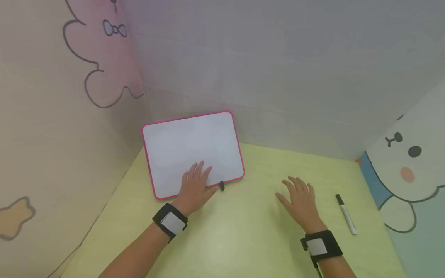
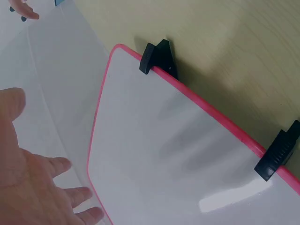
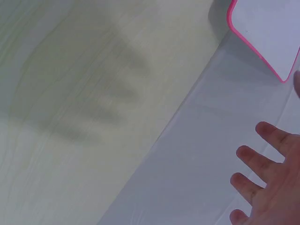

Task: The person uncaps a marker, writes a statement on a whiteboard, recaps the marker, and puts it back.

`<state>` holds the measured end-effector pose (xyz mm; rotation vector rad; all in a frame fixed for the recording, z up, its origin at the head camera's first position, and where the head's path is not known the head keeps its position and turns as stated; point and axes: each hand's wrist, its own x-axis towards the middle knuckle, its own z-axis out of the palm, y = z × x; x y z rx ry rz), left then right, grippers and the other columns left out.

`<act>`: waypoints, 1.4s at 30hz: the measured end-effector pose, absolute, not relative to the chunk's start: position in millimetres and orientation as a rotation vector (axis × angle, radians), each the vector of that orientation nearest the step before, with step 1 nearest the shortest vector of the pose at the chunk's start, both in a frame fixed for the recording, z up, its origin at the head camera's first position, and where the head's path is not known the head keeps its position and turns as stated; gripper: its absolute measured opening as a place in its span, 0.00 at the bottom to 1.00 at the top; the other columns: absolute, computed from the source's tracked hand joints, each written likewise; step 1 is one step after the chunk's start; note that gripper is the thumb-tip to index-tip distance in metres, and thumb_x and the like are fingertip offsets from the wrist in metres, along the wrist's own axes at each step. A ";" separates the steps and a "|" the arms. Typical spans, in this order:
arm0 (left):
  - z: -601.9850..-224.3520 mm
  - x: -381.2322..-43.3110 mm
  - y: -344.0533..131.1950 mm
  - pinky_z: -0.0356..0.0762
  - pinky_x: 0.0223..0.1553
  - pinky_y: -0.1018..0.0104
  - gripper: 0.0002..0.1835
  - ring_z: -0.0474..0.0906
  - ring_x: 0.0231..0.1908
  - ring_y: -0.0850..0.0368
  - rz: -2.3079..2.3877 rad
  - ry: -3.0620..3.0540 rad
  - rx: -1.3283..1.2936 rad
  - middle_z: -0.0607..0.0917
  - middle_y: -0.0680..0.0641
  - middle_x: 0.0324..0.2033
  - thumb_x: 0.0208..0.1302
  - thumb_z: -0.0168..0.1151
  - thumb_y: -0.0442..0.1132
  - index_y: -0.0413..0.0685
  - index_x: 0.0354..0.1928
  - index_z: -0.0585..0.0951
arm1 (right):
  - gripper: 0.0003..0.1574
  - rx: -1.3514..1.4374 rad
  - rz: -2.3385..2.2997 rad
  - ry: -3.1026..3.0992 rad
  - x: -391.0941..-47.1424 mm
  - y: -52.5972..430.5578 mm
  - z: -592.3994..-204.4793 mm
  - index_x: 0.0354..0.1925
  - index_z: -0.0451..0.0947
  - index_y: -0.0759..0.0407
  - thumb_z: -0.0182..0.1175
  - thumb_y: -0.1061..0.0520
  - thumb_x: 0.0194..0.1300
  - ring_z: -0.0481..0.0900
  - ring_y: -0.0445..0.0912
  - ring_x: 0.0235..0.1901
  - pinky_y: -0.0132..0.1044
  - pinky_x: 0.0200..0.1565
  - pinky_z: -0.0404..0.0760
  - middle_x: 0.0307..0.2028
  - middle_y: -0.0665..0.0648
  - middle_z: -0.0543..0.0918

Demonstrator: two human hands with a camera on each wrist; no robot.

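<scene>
A small whiteboard (image 1: 187,144) with a pink frame leans back at the far left of the table, its lower edge held in black clip-like feet (image 2: 157,58). My left hand (image 1: 195,191) hovers in front of the board's lower part with fingers spread, holding nothing; the left wrist view shows its fingers apart from the board surface. Over the table to the right of the board is my right hand (image 1: 301,202), its fingers loosely spread and nothing in them. A marker (image 1: 346,214) with a black cap and white barrel lies on the table to the right of that hand.
The pale yellow table (image 1: 226,239) meets a grey-white wall (image 1: 295,77) at the back. Walls with cartoon drawings stand at both sides. Each wrist wears a black strap (image 1: 170,222).
</scene>
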<state>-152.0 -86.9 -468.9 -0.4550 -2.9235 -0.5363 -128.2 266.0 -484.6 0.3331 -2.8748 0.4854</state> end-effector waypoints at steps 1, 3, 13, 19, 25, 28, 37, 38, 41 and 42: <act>-469.3 -151.1 -88.8 0.71 0.55 0.45 0.29 0.67 0.60 0.42 -0.549 -2.893 -0.430 0.72 0.39 0.59 0.60 0.61 0.55 0.44 0.58 0.74 | 0.29 0.338 0.478 -2.854 -129.7 262.7 -484.5 0.55 0.73 0.59 0.57 0.41 0.64 0.66 0.61 0.59 0.64 0.58 0.58 0.58 0.64 0.72; -471.1 -149.0 -93.2 0.78 0.36 0.57 0.15 0.75 0.41 0.49 -0.577 -2.846 -0.361 0.80 0.44 0.40 0.59 0.63 0.48 0.45 0.41 0.80 | 0.18 0.352 0.450 -2.823 -132.8 255.2 -485.1 0.42 0.77 0.59 0.59 0.47 0.64 0.75 0.57 0.46 0.56 0.47 0.70 0.46 0.61 0.78; -482.5 -133.8 -118.0 0.57 0.15 0.67 0.17 0.65 0.16 0.57 -0.517 -3.038 0.005 0.70 0.50 0.12 0.64 0.55 0.41 0.45 0.17 0.73 | 0.18 0.506 0.484 -3.005 -149.5 188.4 -491.3 0.20 0.64 0.53 0.54 0.54 0.66 0.59 0.40 0.18 0.31 0.20 0.58 0.16 0.47 0.62; -492.9 -132.5 -125.3 0.61 0.14 0.66 0.15 0.69 0.17 0.57 -0.483 -3.103 0.103 0.74 0.49 0.14 0.63 0.56 0.40 0.44 0.19 0.76 | 0.23 0.594 0.443 -3.086 -164.9 142.7 -501.0 0.16 0.61 0.52 0.55 0.53 0.65 0.56 0.39 0.17 0.30 0.20 0.54 0.15 0.46 0.57; -502.1 -133.6 -124.6 0.66 0.14 0.63 0.15 0.72 0.18 0.56 -0.484 -3.121 0.155 0.77 0.49 0.15 0.59 0.58 0.40 0.44 0.17 0.76 | 0.19 0.512 0.460 -3.119 -173.5 116.6 -513.1 0.18 0.64 0.54 0.55 0.52 0.64 0.59 0.40 0.17 0.32 0.17 0.56 0.14 0.47 0.61; -504.7 -133.6 -123.5 0.67 0.15 0.63 0.16 0.72 0.18 0.56 -0.463 -3.142 0.155 0.76 0.49 0.14 0.59 0.59 0.42 0.44 0.16 0.76 | 0.18 0.462 0.403 -3.118 -175.8 108.9 -519.5 0.22 0.68 0.56 0.56 0.49 0.64 0.61 0.41 0.16 0.35 0.16 0.60 0.14 0.49 0.63; -508.0 -136.9 -122.8 0.71 0.17 0.59 0.15 0.76 0.20 0.53 -0.441 -3.148 0.165 0.79 0.48 0.16 0.58 0.61 0.41 0.44 0.16 0.76 | 0.21 0.421 0.324 -3.095 -184.7 95.9 -533.3 0.19 0.70 0.57 0.57 0.46 0.64 0.68 0.43 0.16 0.40 0.15 0.67 0.14 0.51 0.68; -510.0 -137.9 -123.1 0.72 0.17 0.59 0.15 0.77 0.20 0.53 -0.435 -3.150 0.167 0.80 0.48 0.17 0.58 0.61 0.41 0.44 0.16 0.76 | 0.22 0.421 0.315 -3.089 -185.1 94.8 -535.2 0.19 0.70 0.57 0.58 0.46 0.63 0.68 0.43 0.16 0.39 0.15 0.67 0.14 0.50 0.68; -514.6 -140.7 -123.5 0.73 0.18 0.58 0.14 0.78 0.22 0.52 -0.416 -3.161 0.184 0.81 0.47 0.18 0.58 0.62 0.41 0.45 0.17 0.76 | 0.22 0.421 0.311 -3.078 -185.9 91.3 -537.3 0.18 0.69 0.57 0.61 0.47 0.62 0.68 0.43 0.16 0.39 0.16 0.67 0.13 0.50 0.68; -515.5 -141.1 -123.6 0.73 0.18 0.58 0.14 0.78 0.22 0.51 -0.417 -3.158 0.191 0.81 0.47 0.18 0.58 0.63 0.41 0.45 0.17 0.76 | 0.22 0.423 0.309 -3.072 -186.0 90.1 -537.1 0.18 0.69 0.57 0.61 0.48 0.61 0.68 0.43 0.16 0.39 0.16 0.67 0.13 0.50 0.68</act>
